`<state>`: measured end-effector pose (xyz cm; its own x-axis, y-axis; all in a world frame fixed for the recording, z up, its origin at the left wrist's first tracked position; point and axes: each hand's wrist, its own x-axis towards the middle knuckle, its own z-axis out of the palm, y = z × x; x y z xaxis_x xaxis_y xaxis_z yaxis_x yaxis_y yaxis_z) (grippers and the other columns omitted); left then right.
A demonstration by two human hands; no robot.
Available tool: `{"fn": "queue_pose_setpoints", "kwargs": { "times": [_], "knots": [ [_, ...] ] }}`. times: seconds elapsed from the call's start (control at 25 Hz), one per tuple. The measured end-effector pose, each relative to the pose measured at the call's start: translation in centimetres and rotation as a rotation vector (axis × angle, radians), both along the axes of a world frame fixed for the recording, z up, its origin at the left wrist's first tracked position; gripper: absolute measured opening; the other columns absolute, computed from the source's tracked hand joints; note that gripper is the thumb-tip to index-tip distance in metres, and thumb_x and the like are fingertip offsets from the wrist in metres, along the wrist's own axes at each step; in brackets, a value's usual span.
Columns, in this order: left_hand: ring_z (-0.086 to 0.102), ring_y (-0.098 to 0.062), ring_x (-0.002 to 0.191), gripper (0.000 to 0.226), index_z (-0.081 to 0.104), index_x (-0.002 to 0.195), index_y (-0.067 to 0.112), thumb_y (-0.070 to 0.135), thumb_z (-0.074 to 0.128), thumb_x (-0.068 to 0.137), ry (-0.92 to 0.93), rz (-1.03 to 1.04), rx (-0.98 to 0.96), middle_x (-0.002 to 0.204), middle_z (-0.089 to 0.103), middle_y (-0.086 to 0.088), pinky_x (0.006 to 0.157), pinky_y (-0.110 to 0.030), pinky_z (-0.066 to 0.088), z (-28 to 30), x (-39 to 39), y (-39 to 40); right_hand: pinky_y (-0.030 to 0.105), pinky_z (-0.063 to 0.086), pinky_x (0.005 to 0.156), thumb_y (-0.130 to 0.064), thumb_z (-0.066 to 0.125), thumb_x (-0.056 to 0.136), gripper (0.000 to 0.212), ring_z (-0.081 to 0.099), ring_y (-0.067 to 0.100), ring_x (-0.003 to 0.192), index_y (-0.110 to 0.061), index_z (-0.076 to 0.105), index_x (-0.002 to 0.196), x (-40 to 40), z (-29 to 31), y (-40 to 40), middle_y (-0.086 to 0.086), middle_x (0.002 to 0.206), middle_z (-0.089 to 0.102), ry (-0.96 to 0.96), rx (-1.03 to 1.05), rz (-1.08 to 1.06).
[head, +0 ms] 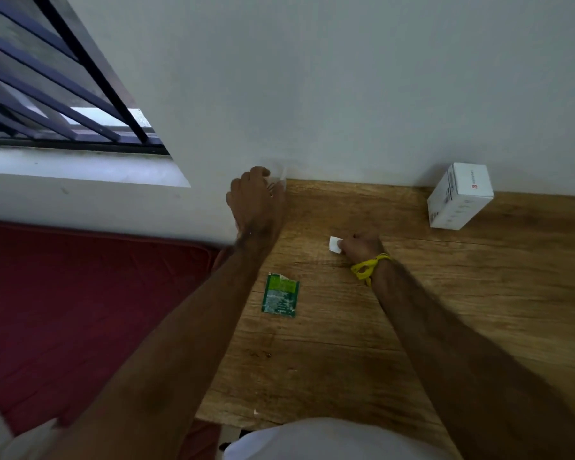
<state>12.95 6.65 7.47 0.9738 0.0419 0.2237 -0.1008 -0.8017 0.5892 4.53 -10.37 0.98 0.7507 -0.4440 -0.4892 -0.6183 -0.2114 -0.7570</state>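
Bars (63, 94) of dark metal slant across a window at the far left, above a white sill. Below it lies a dark red mattress (80, 310), just beside the wooden table (445, 310).

At the table's far left corner, against the pale wall (346, 78), the left hand (256, 200) reaches out with its fingers curled round a small clear object (279, 180). That object is blurred and mostly hidden by the fingers, so what it is cannot be told.

Nearer the person, a green sachet (280, 295) lies flat on the wood with its top edge torn. Its print is pale and too small to read.

To its right, the right hand (362, 245) rests low on the table, a yellow band (367, 268) tied at the wrist. Thumb and fingers pinch a small white pad (335, 244), which touches the tabletop between the two hands.

Far right, a white box (458, 197) stands against the wall, turned at an angle. It bears a small red square logo on its top face and grey lines of print on its side, none of them legible.
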Motion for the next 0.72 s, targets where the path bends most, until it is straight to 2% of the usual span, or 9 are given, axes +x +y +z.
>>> {"fn": "queue_pose_setpoints", "kwargs": {
  "times": [0.08, 0.16, 0.24, 0.32, 0.4, 0.44, 0.52, 0.6, 0.72],
  "knots": [
    [0.061, -0.02, 0.1, 0.026, 0.064, 0.107, 0.022, 0.038, 0.067, 0.087, 0.007, -0.007, -0.137, 0.102, 0.068, 0.005, 0.091, -0.044, 0.05, -1.2, -4.4, 1.1, 0.02, 0.04, 0.069, -0.004, 0.07, 0.085, 0.005, 0.063, 0.023, 0.096, -0.007, 0.072, 0.081, -0.3, -0.2, 0.0, -0.001, 0.084, 0.064, -0.038, 0.014, -0.028],
    [0.057, -0.018, 0.111, 0.045, 0.058, 0.121, 0.022, 0.046, 0.071, 0.085, 0.186, -0.006, -0.136, 0.115, 0.063, 0.004, 0.098, -0.046, 0.049, -2.9, -9.7, 2.3, 0.023, 0.041, 0.073, -0.007, 0.072, 0.083, 0.012, 0.062, 0.022, 0.093, -0.001, 0.074, 0.094, -0.5, -0.3, -0.1, 0.002, 0.09, 0.064, -0.032, 0.007, -0.023],
    [0.043, -0.022, 0.131, 0.083, 0.04, 0.141, 0.019, 0.063, 0.071, 0.077, 0.428, -0.018, 0.039, 0.139, 0.048, -0.002, 0.11, -0.047, 0.04, -4.5, -13.7, 3.3, 0.024, 0.042, 0.074, -0.012, 0.074, 0.083, 0.02, 0.063, 0.022, 0.093, 0.003, 0.074, 0.095, -0.2, -0.8, -0.3, 0.012, 0.098, 0.07, -0.015, -0.021, 0.004],
    [0.038, -0.025, 0.133, 0.103, 0.029, 0.146, 0.015, 0.071, 0.071, 0.071, 0.53, -0.058, 0.217, 0.145, 0.039, -0.007, 0.11, -0.044, 0.039, -5.8, -15.3, 3.6, 0.025, 0.04, 0.072, -0.015, 0.073, 0.085, 0.023, 0.063, 0.022, 0.094, 0.005, 0.074, 0.095, -0.2, -0.7, -0.2, 0.017, 0.106, 0.071, 0.014, -0.073, 0.034],
    [0.04, -0.024, 0.128, 0.097, 0.033, 0.142, 0.013, 0.068, 0.072, 0.072, 0.531, -0.089, 0.26, 0.14, 0.04, -0.007, 0.106, -0.041, 0.042, -6.3, -15.2, 3.4, 0.03, 0.045, 0.07, -0.013, 0.072, 0.085, 0.019, 0.065, 0.028, 0.098, 0.005, 0.074, 0.091, -0.4, -0.8, -0.3, 0.02, 0.102, 0.071, -0.003, -0.082, 0.046],
    [0.041, -0.023, 0.126, 0.089, 0.037, 0.139, 0.013, 0.064, 0.072, 0.075, 0.521, -0.1, 0.237, 0.138, 0.042, -0.007, 0.105, -0.04, 0.043, -6.4, -15.1, 3.2, 0.03, 0.045, 0.067, -0.011, 0.071, 0.084, 0.013, 0.064, 0.028, 0.093, 0.002, 0.073, 0.082, -0.7, -0.7, -0.3, 0.02, 0.092, 0.069, -0.018, -0.08, 0.045],
    [0.042, -0.021, 0.122, 0.073, 0.042, 0.134, 0.013, 0.056, 0.07, 0.082, 0.464, -0.101, 0.202, 0.134, 0.045, -0.006, 0.103, -0.037, 0.044, -6.7, -15.4, 2.8, 0.025, 0.04, 0.058, -0.009, 0.069, 0.085, 0.022, 0.058, 0.022, 0.081, -0.009, 0.063, 0.064, -1.9, -0.7, -0.2, 0.008, 0.071, 0.06, -0.073, -0.042, 0.018],
    [0.043, -0.019, 0.121, 0.062, 0.041, 0.133, 0.015, 0.049, 0.065, 0.088, 0.402, -0.113, 0.209, 0.134, 0.046, -0.005, 0.101, -0.033, 0.044, -6.8, -16.0, 2.6, 0.022, 0.041, 0.06, -0.007, 0.069, 0.087, 0.023, 0.057, 0.017, 0.078, -0.013, 0.064, 0.065, -3.8, -1.0, 0.0, 0.001, 0.072, 0.061, -0.143, 0.024, -0.023],
    [0.042, -0.017, 0.127, 0.063, 0.035, 0.143, 0.017, 0.044, 0.062, 0.092, 0.34, -0.187, 0.119, 0.14, 0.046, -0.004, 0.105, -0.03, 0.039, -7.6, -17.1, 2.9, 0.024, 0.046, 0.07, -0.007, 0.068, 0.088, 0.014, 0.061, 0.012, 0.078, -0.011, 0.069, 0.075, -7.3, -1.7, 0.8, 0.0, 0.081, 0.067, -0.233, 0.054, -0.048]
  ]
}}
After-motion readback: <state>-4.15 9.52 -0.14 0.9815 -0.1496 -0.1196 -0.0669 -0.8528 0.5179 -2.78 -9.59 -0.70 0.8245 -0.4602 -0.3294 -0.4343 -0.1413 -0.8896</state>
